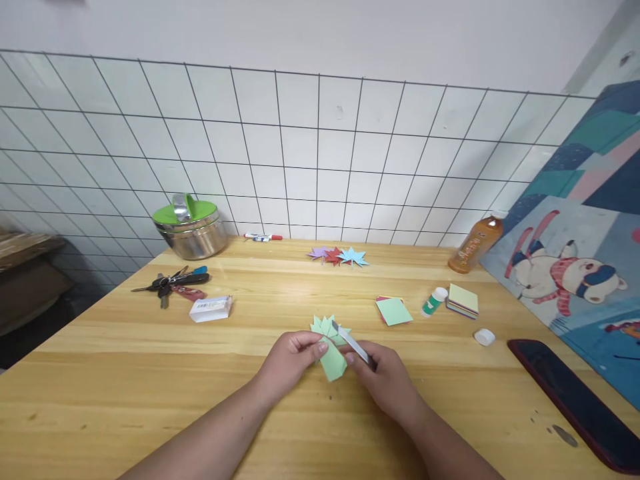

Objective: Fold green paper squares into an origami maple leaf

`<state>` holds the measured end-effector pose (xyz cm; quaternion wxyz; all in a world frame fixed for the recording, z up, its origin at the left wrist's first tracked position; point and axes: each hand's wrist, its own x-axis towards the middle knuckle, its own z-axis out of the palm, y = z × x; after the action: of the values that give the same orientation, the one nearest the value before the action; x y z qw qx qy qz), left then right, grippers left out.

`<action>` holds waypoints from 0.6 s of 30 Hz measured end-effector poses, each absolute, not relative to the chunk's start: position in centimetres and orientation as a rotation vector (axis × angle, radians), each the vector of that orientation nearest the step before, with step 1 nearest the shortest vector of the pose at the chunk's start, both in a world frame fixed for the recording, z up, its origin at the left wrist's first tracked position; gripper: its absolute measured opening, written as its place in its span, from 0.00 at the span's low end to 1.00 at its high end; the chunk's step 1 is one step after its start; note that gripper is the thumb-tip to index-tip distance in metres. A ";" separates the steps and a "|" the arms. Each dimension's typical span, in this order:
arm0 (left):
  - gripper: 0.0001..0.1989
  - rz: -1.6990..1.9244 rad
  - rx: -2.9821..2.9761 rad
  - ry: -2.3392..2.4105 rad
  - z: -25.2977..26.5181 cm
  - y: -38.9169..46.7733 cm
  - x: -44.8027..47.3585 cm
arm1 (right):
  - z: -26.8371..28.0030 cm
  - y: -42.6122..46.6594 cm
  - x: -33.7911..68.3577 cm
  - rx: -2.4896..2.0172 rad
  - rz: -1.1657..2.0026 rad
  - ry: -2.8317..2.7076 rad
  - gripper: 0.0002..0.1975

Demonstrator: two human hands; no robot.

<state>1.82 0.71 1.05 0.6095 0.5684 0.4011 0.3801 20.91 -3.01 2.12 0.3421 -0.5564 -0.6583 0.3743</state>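
Observation:
My left hand [290, 360] pinches a light green piece of paper [333, 363] between thumb and fingers, low over the middle of the table. Just beyond it shows a light green folded paper leaf [324, 325] with pointed tips; its lower part is hidden by the fingers and the paper. In my right hand [387, 377] is a slim silver utility knife [354, 343], its slanted tip pointing up and left across the leaf. The fingers of my right hand also reach the right side of the green paper. Whether paper and leaf are joined, I cannot tell.
Purple, red and blue paper leaves [336, 256] lie near the wall. To the right are loose paper squares [394, 311], a glue stick [434, 302], its white cap [485, 337], a paper stack [463, 301], a bottle [477, 243] and a phone [570, 400]. Keys [165, 285] and a pot [195, 237] stand left.

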 end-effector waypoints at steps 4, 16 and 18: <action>0.16 0.895 1.305 0.955 1.0 0.7 1.9 | 1.8 -3.0 20.6 -1.500 0.835 -1.806 0.16; 0.15 0.943 1.181 1.005 1.0 0.8 2.0 | 3.6 -2.0 26.1 -1.925 0.103 -2.019 0.11; 0.16 0.947 1.149 1.005 1.0 0.8 2.0 | 3.3 -1.9 26.3 -1.943 0.080 -2.043 0.11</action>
<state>2.01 0.82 0.96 0.6231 0.5002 0.4374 0.4126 26.32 -1.93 3.28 0.1598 -0.6800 -0.7150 0.0280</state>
